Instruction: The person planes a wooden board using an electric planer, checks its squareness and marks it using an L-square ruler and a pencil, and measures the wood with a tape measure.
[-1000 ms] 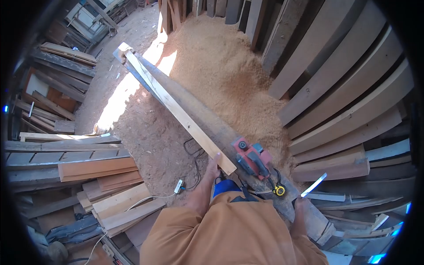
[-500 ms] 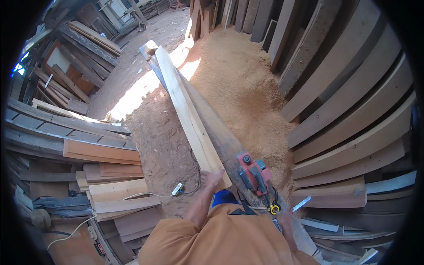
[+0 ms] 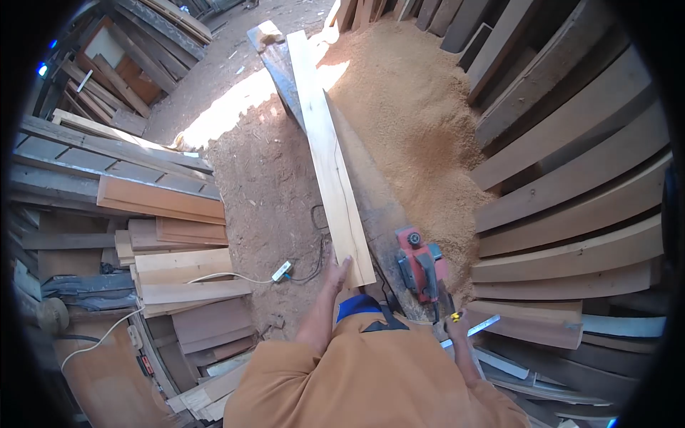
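A long pale plank (image 3: 330,164) lies lengthwise along a narrow wooden bench (image 3: 371,192), its near end close to my body. My left hand (image 3: 337,271) grips the left edge of that end, thumb on top. On the right, my right hand (image 3: 455,328) is closed around a small yellow-and-black tape measure (image 3: 456,317), mostly hidden by the fingers. A pale straight strip (image 3: 484,325) shows beside this hand; whether it is held I cannot tell. Just ahead of the right hand, a red-and-black electric planer (image 3: 419,264) rests on the bench.
Sawdust (image 3: 407,100) is heaped beyond the bench. Boards (image 3: 571,203) lean in rows on the right, and stacked boards (image 3: 182,267) lie left. A white power connector (image 3: 282,272) with its cable lies on the dirt floor (image 3: 250,171).
The view has shifted, and the plank now points more straight ahead. My left hand still holds its near end. My right hand has risen slightly with the tape measure, which is now more covered.
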Demonstrator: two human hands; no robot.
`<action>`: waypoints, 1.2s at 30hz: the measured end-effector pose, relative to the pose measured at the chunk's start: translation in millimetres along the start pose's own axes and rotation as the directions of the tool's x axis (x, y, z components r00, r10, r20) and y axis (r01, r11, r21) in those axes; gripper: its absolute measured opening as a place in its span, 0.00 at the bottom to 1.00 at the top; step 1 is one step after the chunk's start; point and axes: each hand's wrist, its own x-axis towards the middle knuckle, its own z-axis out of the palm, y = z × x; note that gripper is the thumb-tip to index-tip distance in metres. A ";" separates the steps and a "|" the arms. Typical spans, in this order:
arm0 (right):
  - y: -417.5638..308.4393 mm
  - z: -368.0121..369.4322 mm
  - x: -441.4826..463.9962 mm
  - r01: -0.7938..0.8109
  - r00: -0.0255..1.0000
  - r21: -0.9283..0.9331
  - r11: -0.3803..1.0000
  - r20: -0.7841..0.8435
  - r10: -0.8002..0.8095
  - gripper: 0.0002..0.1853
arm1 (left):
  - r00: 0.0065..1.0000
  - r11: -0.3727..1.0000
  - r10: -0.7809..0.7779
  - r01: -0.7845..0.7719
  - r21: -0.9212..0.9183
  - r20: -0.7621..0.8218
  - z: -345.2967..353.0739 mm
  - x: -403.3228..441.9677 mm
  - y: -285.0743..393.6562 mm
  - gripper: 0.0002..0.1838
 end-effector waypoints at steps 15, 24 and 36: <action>-254.7 -94.3 30.8 0.005 0.796 0.772 0.635 0.381 -0.470 0.28 | 0.989 0.631 0.119 -0.010 0.775 -0.084 -52.5 -34.6 53.8 0.23; -386.3 33.5 -68.8 0.780 0.428 0.025 0.625 0.707 -0.562 0.44 | 0.804 0.899 -0.378 0.438 -0.027 0.459 -26.1 -53.7 74.0 0.17; -401.2 67.4 9.3 0.868 0.461 -0.172 0.466 0.629 -0.626 0.29 | 0.969 0.970 -0.221 0.230 0.083 -0.110 -88.2 16.5 39.4 0.10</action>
